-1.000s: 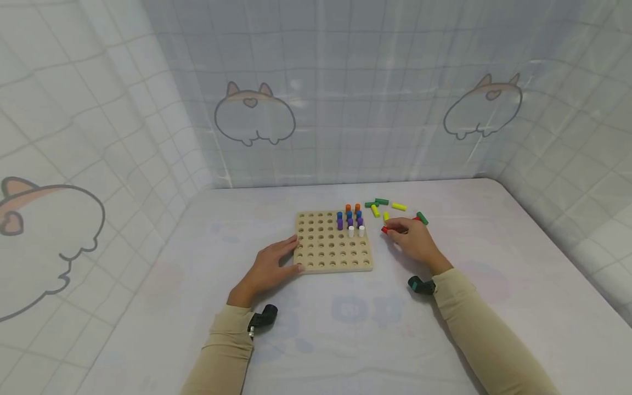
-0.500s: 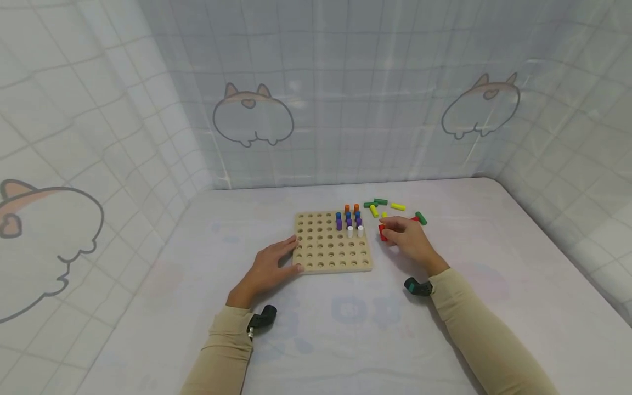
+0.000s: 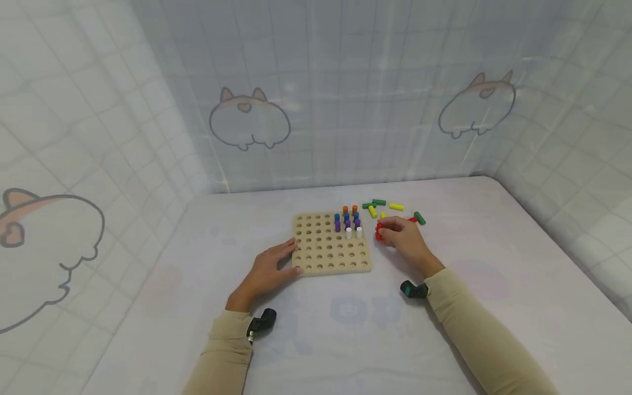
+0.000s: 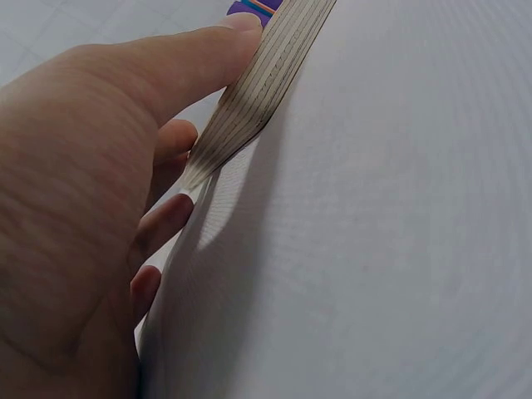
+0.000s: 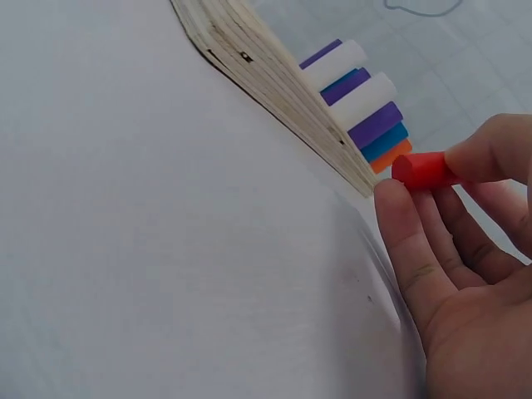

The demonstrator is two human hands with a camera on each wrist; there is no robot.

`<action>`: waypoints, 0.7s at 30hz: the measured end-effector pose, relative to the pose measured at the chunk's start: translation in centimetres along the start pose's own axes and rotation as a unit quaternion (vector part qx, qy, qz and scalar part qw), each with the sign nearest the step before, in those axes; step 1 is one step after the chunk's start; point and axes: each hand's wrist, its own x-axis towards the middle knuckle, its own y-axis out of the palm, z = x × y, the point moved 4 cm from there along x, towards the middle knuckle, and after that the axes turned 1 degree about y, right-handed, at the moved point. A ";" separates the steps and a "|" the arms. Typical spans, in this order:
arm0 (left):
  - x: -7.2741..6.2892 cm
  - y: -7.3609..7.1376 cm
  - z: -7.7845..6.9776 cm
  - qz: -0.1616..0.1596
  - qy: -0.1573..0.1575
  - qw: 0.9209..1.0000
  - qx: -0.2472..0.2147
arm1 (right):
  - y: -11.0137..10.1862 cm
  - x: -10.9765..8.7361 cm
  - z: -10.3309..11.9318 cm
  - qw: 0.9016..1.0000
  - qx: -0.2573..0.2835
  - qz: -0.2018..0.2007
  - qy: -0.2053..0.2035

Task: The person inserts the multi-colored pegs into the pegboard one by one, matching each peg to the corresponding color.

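A square wooden pegboard [image 3: 311, 260] lies on the table, with rows of round holes. Toward its back right stand orange pegs [image 3: 345, 209], blue pegs [image 3: 337, 218], purple pegs [image 3: 338, 226] and two white pegs [image 3: 348, 233]. My left hand [image 3: 266, 271] rests against the board's left edge, fingers extended and thumb at the front left corner. Just right of the board, my right hand [image 3: 408, 240] pinches a red peg [image 5: 422, 171] between thumb and fingertips. In the right wrist view the peg shows one round end, close by the pegboard's side [image 5: 274, 91].
Beyond my right hand lie loose green pegs [image 3: 419, 218], yellow pegs [image 3: 396, 207] and another red peg [image 3: 412, 219], partly hidden by the hand. A white cloth covers the table [image 3: 340, 334]. Tiled-pattern curtains [image 3: 345, 131] with cartoon prints enclose it behind and at the sides.
My right hand has shifted a little left, nearer the board, and the red peg has turned from lying flat to upright. My left hand stays at the board's edge.
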 end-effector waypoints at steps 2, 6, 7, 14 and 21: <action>-0.1 0.1 0.0 -0.002 0.001 1.000 0.002 | 0.2 0.0 -0.1 1.000 0.008 -0.001 0.004; 0.1 0.1 0.1 -0.003 0.004 1.000 0.011 | 0.3 0.0 0.0 1.000 0.018 -0.002 0.006; 0.0 0.1 0.1 -0.002 0.004 1.000 0.012 | 0.4 0.0 0.0 1.000 0.021 -0.001 0.006; 0.0 0.1 0.0 0.000 0.007 1.000 0.020 | 0.8 -0.3 0.3 0.999 0.030 0.016 -0.021; -0.1 0.1 0.0 0.002 0.008 1.000 0.023 | 1.3 -0.4 0.4 0.998 0.038 0.034 -0.046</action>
